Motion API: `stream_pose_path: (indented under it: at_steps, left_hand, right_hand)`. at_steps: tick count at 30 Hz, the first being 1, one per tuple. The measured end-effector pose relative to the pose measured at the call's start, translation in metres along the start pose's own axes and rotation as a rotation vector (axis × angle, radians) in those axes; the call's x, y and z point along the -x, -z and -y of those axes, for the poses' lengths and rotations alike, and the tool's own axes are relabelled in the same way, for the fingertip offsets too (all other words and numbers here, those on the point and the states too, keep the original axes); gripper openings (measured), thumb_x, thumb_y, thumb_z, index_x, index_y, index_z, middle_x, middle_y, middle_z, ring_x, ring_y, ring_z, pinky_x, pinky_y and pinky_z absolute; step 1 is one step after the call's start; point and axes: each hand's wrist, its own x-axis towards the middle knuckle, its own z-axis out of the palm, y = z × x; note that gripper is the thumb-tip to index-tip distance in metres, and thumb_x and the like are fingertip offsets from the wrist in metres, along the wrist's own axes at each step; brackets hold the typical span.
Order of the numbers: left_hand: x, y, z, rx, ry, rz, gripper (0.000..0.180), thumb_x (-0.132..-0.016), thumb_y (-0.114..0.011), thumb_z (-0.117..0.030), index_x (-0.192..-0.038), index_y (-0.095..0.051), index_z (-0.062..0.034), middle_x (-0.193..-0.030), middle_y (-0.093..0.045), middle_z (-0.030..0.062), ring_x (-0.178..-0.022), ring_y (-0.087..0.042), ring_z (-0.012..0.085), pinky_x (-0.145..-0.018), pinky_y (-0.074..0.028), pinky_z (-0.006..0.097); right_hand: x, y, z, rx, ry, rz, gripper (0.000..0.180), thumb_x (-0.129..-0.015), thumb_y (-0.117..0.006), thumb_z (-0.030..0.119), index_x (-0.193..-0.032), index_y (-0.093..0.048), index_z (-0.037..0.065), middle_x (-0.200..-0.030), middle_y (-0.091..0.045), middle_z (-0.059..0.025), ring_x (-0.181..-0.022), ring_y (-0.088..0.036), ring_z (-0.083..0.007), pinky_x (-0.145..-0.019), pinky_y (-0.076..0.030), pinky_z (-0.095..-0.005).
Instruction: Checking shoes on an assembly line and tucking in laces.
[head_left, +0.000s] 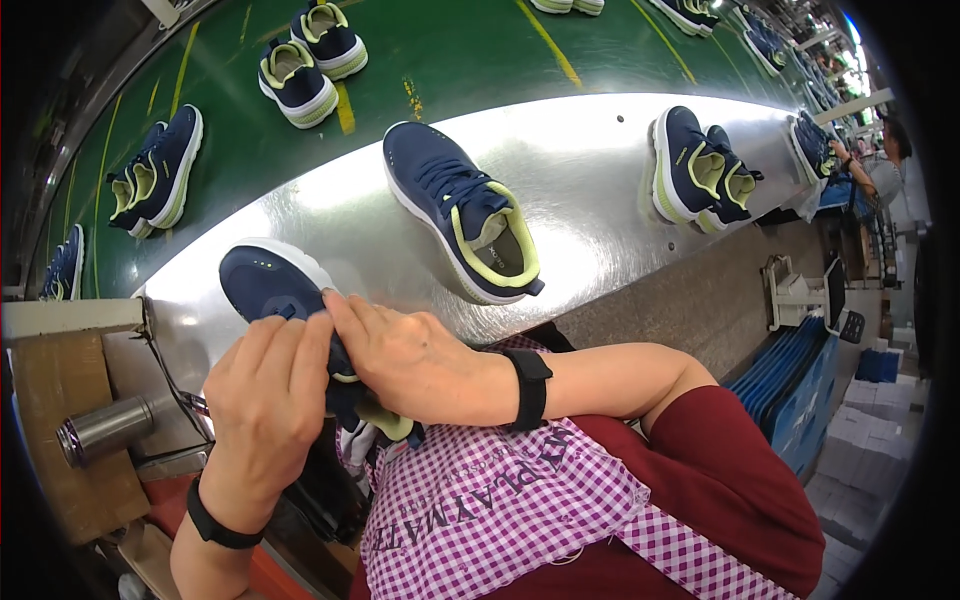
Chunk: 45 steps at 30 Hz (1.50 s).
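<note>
A navy sneaker point(265, 275) with a white sole and pale green lining is in front of me, its toe over the metal ledge and its heel toward my apron. My left hand point(268, 395) is closed with bent fingers at its lace area. From the other side, my right hand point(425, 365) pinches close to the left fingertips, also on the lace area. My hands cover most of the laces and the tongue, so I cannot see whether a lace is between the fingers. Another laced navy sneaker point(440, 190) rests alone on the ledge, beyond my right hand.
Behind the bare metal ledge point(590, 150) runs a green conveyor belt point(420, 50) carrying several navy sneakers. A sneaker pair point(685, 170) stands on the ledge at right. A metal cylinder point(105, 430) lies at lower left. Another person point(880, 175) works at far right.
</note>
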Motion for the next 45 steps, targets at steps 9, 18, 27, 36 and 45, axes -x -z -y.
stream_pose_path:
  at_steps: [9, 18, 27, 36, 45]
  left_hand:
    - [0.006, -0.014, -0.013, 0.322, 0.225, -0.081, 0.035, -0.073, -0.072, 0.001, -0.107, -0.066, 0.0001, -0.105, -0.065, 0.0139, -0.097, -0.062, 0.0318, -0.084, -0.050, 0.040]
    - [-0.040, -0.030, -0.016, 0.401, 0.247, -0.165, 0.033, -0.070, -0.073, 0.006, -0.101, -0.068, -0.0012, -0.097, -0.068, 0.0122, -0.088, -0.064, 0.0293, -0.075, -0.052, 0.036]
    - [-0.078, -0.051, -0.010, 0.754, 0.523, -0.054, 0.034, -0.077, -0.071, 0.007, -0.109, -0.066, -0.0020, -0.086, -0.068, 0.0099, -0.079, -0.068, 0.0185, -0.071, -0.058, 0.029]
    - [-0.079, -0.049, -0.013, 0.827, 0.533, -0.031, 0.035, -0.077, -0.071, 0.008, -0.111, -0.066, -0.0006, -0.086, -0.069, 0.0091, -0.079, -0.069, 0.0167, -0.072, -0.059, 0.028]
    - [-0.076, -0.052, -0.012, 0.881, 0.615, -0.047, 0.030, -0.080, -0.070, 0.006, -0.109, -0.067, 0.0004, -0.090, -0.070, 0.0101, -0.083, -0.069, 0.0158, -0.073, -0.059, 0.028]
  right_hand:
    - [0.020, 0.106, -0.029, -0.335, -0.058, -0.018, 0.050, -0.077, -0.067, 0.005, -0.124, -0.052, -0.006, -0.105, -0.062, -0.0244, -0.085, -0.066, -0.0343, -0.068, -0.053, -0.0373]
    - [0.023, 0.094, -0.096, -0.306, -0.513, -0.053, 0.049, -0.085, -0.054, 0.007, -0.134, -0.050, 0.001, -0.110, -0.064, -0.0245, -0.092, -0.067, -0.0347, -0.080, -0.052, -0.0351]
    - [0.034, 0.067, -0.094, -0.115, -0.208, -0.320, 0.047, -0.078, -0.057, -0.003, -0.125, -0.053, -0.006, -0.117, -0.060, -0.0295, -0.095, -0.065, -0.0405, -0.081, -0.054, -0.0411]
    - [0.033, 0.067, -0.093, -0.083, -0.156, -0.355, 0.052, -0.070, -0.060, -0.010, -0.122, -0.052, -0.012, -0.111, -0.061, -0.0323, -0.098, -0.066, -0.0418, -0.081, -0.057, -0.0405]
    - [0.036, 0.063, -0.084, -0.025, -0.120, -0.365, 0.054, -0.069, -0.062, -0.010, -0.121, -0.053, -0.013, -0.111, -0.061, -0.0335, -0.101, -0.066, -0.0434, -0.083, -0.057, -0.0410]
